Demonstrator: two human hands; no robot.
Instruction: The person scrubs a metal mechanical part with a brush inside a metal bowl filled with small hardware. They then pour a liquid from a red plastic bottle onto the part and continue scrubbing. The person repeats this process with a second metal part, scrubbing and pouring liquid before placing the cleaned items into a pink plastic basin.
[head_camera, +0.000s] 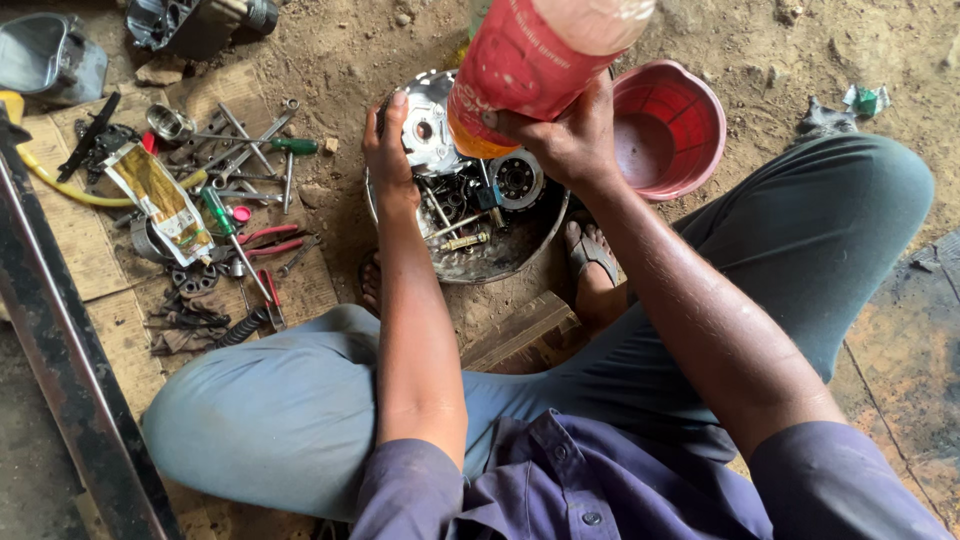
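Lit by soft, even daylight, moderately bright, without hard shadows. Darker along the left edge and lower left of the frame. Faint glare on the red-labelled bottle (530, 60) at top centre, slightly blurred from closeness. Sharp through the centre; mild wide-angle stretching toward the corners.

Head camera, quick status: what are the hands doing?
Right hand grips tilted red plastic bottle over metal pan of engine parts. Left hand rests on round metal cover. Red bowl beside pan.
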